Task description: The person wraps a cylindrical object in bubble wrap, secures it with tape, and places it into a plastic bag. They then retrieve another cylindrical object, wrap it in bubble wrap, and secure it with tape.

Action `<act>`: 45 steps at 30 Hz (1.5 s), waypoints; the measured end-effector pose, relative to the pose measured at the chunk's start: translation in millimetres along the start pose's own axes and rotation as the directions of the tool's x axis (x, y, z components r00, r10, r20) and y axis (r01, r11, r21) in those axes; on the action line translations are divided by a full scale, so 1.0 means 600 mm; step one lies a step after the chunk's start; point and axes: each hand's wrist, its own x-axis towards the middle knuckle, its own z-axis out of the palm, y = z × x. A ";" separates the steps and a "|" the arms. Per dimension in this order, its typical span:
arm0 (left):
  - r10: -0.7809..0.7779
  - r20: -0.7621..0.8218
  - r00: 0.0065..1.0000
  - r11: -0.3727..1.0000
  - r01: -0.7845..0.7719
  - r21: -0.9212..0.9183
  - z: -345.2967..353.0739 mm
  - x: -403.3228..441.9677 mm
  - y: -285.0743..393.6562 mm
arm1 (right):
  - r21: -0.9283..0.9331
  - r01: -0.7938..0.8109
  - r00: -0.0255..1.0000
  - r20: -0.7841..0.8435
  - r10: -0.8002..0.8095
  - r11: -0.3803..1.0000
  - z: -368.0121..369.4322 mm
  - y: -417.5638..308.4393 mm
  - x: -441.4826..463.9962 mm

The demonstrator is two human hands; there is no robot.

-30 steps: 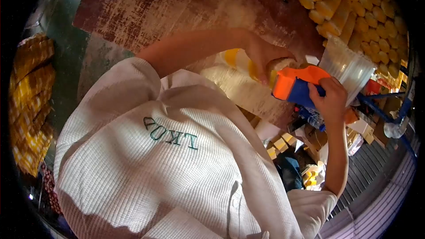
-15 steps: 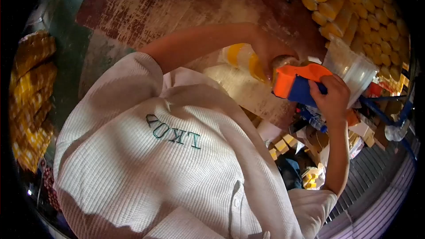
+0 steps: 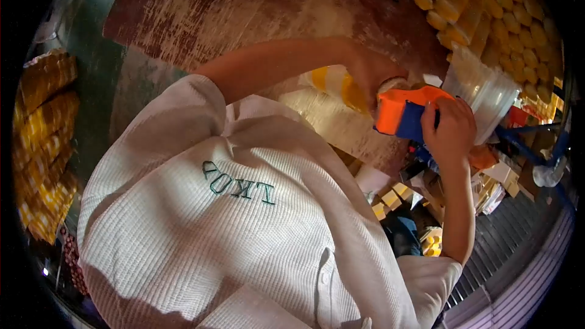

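My right hand is closed around an orange and blue tape dispenser, its fingers over the blue side. The dispenser is held above the worn table. Just behind its orange end is my left hand, bent downward at the wrist, with its fingers mostly hidden. A yellow package in clear wrap lies on the table under my left forearm, close to that hand. Whether the left hand grips the package or only touches it is hidden.
Many yellow wrapped packages are piled at the far right, with clear plastic bags before them. More yellow packages stand at the left. Small boxes and clutter lie at lower right, near a blue metal frame.
My right hand has shifted slightly left along the dispenser, with its forearm. The dispenser and my left hand have barely moved.
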 end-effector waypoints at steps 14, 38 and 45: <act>-0.051 -0.160 0.986 0.997 0.058 0.044 0.001 -0.059 0.017 | 0.080 -0.192 0.981 0.022 0.191 0.978 0.036 0.114 -0.040; -0.171 -0.391 0.905 0.912 0.295 0.285 0.004 -0.178 0.112 | 0.560 -0.188 0.980 0.165 0.114 0.807 0.168 0.021 0.065; -0.315 -0.791 0.524 0.724 0.672 0.157 0.072 -0.240 0.106 | 0.715 -0.122 0.992 0.092 0.081 0.688 0.190 -0.059 0.098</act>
